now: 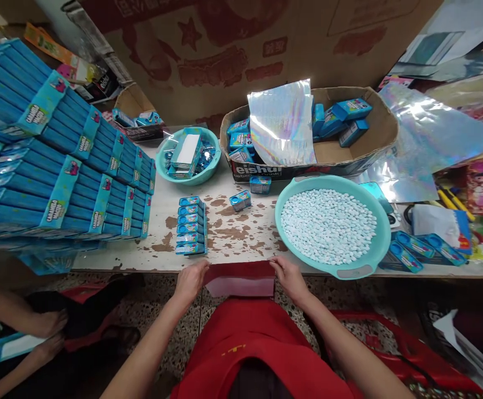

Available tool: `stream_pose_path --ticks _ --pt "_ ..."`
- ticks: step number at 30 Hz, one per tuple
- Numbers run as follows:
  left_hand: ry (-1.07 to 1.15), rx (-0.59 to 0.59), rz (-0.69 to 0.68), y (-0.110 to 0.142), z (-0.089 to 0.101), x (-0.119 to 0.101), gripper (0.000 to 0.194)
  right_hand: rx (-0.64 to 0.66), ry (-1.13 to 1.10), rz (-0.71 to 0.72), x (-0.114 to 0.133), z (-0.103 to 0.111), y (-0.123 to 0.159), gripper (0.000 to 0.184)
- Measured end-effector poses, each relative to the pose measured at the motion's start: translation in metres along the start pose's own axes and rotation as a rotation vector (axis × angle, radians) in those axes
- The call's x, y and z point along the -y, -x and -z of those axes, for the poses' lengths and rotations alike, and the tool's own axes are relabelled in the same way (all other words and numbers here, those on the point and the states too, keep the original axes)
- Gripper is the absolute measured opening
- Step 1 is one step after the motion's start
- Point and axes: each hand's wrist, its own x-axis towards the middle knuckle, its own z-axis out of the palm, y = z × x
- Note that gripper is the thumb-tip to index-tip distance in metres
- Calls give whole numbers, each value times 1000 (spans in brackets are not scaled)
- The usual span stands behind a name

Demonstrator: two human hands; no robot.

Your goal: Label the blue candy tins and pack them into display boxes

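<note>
At the table's front edge, my left hand [192,281] and my right hand [291,280] pinch the two ends of a thin sheet [241,271]. It looks dark red on top and pale along its lower part; its material is unclear. Just beyond my left hand stands a row of several small blue candy boxes [190,227] with round windows. A single blue box [240,200] lies farther in, and another blue box [260,184] is by the carton. To the right of my right hand, a turquoise basin [385,233] holds many small pale candies [328,226].
Stacked blue candy packs [54,172] rise at the left. A small turquoise bowl [202,177] and an open carton [349,165] with boxes and shiny film [283,124] stand behind. More blue boxes [405,255] lie right. Another person's hands [50,332] are lower left.
</note>
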Motion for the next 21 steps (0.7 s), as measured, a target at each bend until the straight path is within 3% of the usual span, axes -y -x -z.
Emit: stream_pose_path --ticks 7,12,21 --pt "-70 -35 -116 -21 -21 18 25 -96 35 -29 -9 -18 -19 37" --pt "-141 -4 -238 -27 -25 28 31 -158 64 -57 -11 -22 -11 36" --pt "-121 31 -297 -26 -17 36 33 -181 92 -105 5 -21 3 37"
